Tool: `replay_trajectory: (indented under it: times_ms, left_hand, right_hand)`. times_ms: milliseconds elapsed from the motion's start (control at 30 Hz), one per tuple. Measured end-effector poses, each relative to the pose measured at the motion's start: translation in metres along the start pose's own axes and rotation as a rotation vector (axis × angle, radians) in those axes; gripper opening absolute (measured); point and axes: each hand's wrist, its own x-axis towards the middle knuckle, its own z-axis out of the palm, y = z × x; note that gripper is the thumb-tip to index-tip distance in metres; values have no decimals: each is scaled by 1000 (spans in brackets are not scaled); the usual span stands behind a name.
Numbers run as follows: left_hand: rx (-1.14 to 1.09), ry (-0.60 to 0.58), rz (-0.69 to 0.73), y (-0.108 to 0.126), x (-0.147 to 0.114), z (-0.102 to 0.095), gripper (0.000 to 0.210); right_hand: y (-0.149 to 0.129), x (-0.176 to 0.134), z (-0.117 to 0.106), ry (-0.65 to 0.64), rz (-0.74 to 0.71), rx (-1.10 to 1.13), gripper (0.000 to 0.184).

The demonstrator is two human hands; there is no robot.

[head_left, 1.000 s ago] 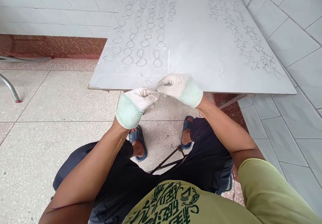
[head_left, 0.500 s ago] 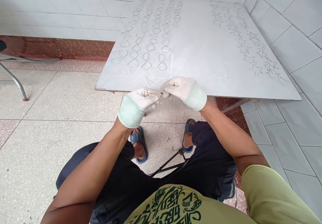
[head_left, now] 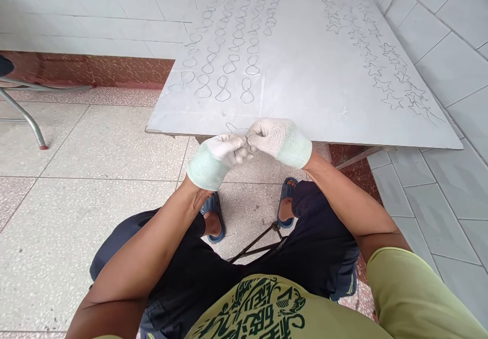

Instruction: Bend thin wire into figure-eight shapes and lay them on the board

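Note:
A thin, bent wire [head_left: 237, 128] rises from between my gloved hands at the near edge of the white table [head_left: 305, 120]. My left hand [head_left: 231, 148], in a white glove with a pale green cuff, has its fingers closed on the wire from the left. From the right, my right hand [head_left: 269, 135] pinches the same wire, with fingertips touching those of the left. The short stretch of wire inside the fingers is hidden. Just beyond lie wire figure-eight shapes [head_left: 247, 91] in rows.
Star-shaped wires [head_left: 392, 100] lie in rows along the table's right side. Tiled walls [head_left: 114, 3] border the table at the back and right. Metal chair legs [head_left: 26, 115] stand at the left. Below are my slippers [head_left: 213, 217] and a dark metal frame [head_left: 259, 245].
My left hand has moved slightly right, closing against my right hand, and its fingers are curled more tightly at the wire. The view has shifted a little.

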Motion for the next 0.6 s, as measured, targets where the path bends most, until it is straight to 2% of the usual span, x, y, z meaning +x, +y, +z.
replay_trajectory:
  times_ms: [133,267,400,467,600]
  left_hand:
    - [1,27,-22,1,-6,7,33]
    - [168,174,-71,2,-12,11,33]
    - [271,257,-32,1,-12,11,31]
    - [239,211,-41,5,-11,11,30]
    - [34,62,-86,15,-12,12,31]
  right_hand:
    - [-5,-3,0,-10,8,-81,29]
    - [-15,-7,1,-44,57,-209,24]
    - [-20,-6,4,-60,86,-256,29]
    - [-18,-4,2,-59,108,-205,31]
    - [-13,-3,-3,15,101,-165,27]
